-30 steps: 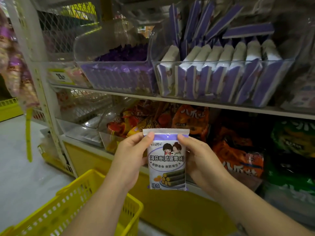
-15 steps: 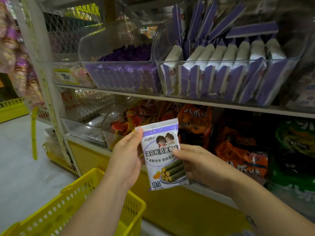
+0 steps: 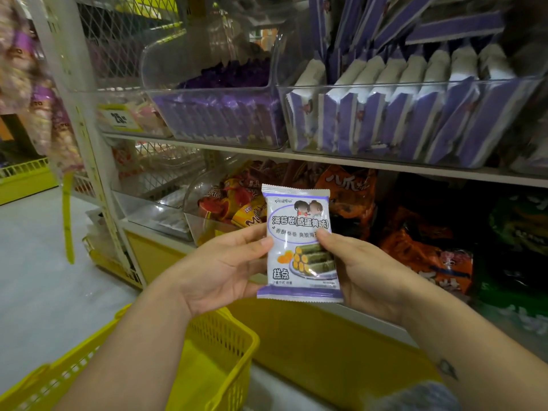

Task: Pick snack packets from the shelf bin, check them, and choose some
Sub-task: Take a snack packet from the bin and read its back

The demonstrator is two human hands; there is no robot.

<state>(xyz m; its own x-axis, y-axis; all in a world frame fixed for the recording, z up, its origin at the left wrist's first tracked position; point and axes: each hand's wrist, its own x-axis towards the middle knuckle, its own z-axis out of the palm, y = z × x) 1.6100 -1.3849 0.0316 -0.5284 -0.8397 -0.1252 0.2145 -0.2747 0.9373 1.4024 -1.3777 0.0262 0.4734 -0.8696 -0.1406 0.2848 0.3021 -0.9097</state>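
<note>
The snack packet has swung from a tilt to upright, face-on, so the check looks under way. The left hand pinches its left edge and the right hand its right edge, thumbs in front. One packet held; one yellow basket below the left hand; two clear bins above the hands, the left bin and the right bin.

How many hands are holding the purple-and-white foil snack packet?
2. The left hand grips the left edge of the purple-and-white foil snack packet; the right hand grips its right edge. None appear hidden.
</note>
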